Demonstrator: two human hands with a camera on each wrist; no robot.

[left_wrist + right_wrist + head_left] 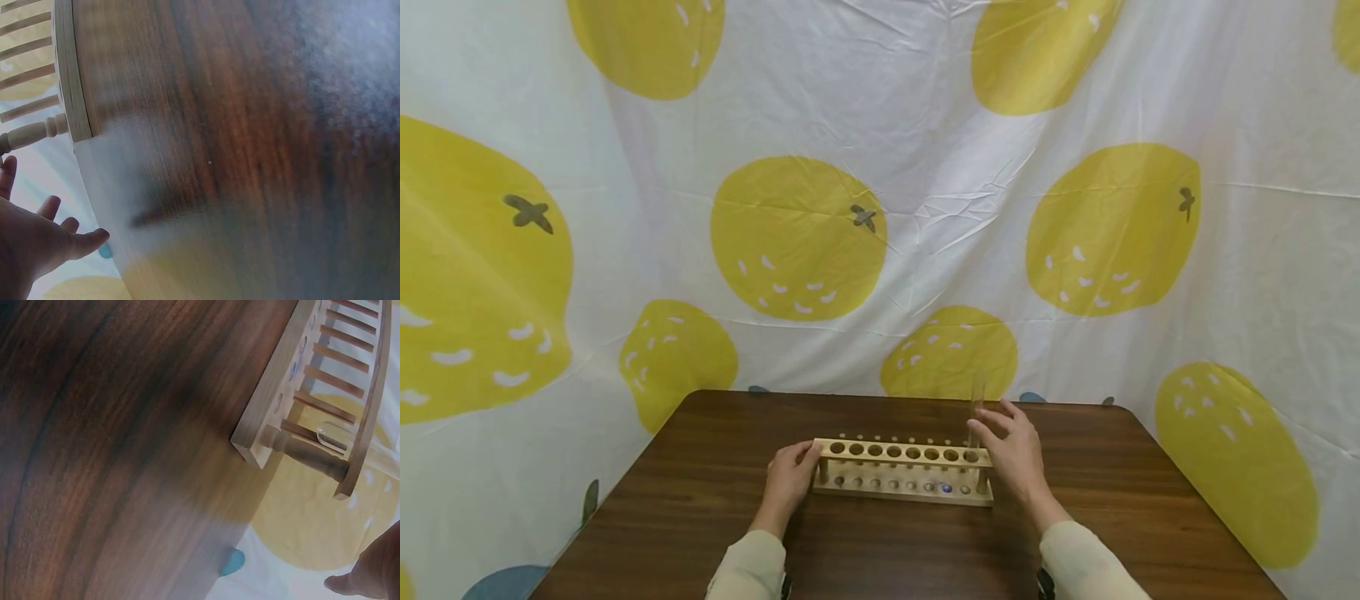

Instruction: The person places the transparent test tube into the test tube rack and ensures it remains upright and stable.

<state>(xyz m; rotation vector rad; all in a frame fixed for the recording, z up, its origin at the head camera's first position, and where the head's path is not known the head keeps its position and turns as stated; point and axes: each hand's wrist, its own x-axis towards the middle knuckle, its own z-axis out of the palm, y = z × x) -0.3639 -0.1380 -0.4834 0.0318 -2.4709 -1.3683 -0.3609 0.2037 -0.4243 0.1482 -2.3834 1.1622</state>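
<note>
A wooden test tube rack (904, 499) stands on the table, with a row of round holes in its upper board and pegs along its back. My left hand (792, 483) grips the rack's left end. In the left wrist view, that hand's other fingers (94, 242) spread loosely beside the end post. Over the rightmost hole, my right hand (1017, 450) pinches a clear, upright test tube (977, 396) between thumb and fingertips. The tube's rounded lower end (331, 434) shows beneath the upper board in the right wrist view; most of the right hand is out of that view.
The dark wooden table (1120, 517) has rounded far corners. Behind it hangs a white cloth (925, 233) printed with yellow fruit. A small blue spot (947, 489) shows in a lower hollow of the rack, near its right end.
</note>
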